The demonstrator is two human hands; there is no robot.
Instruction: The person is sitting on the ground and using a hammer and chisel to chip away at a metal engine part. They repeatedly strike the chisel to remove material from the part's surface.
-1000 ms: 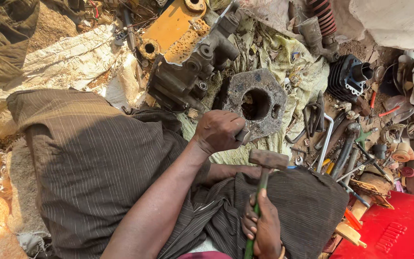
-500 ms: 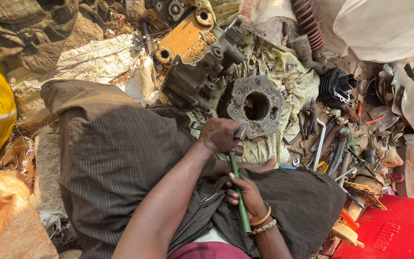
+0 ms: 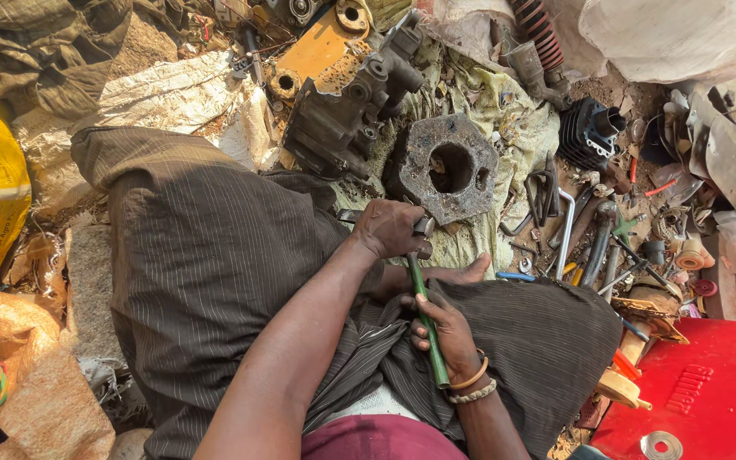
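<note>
A: Hammer, green handle: where?
B: Head view. Over the lap, right hand clenched around the handle, head beside the left hand, which is curled closed; what it grips is hidden.
A: Surface?
B: Dirt ground, dirty cloth. One holed metal block, one engine casting, one red tray cut off. Scattered tools too jumbled to count.

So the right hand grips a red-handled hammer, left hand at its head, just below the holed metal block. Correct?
Not quite. In the head view the hammer has a green handle, not red. The rest holds: the right hand grips that handle, the left hand is at its head, just below the holed metal block.
</note>
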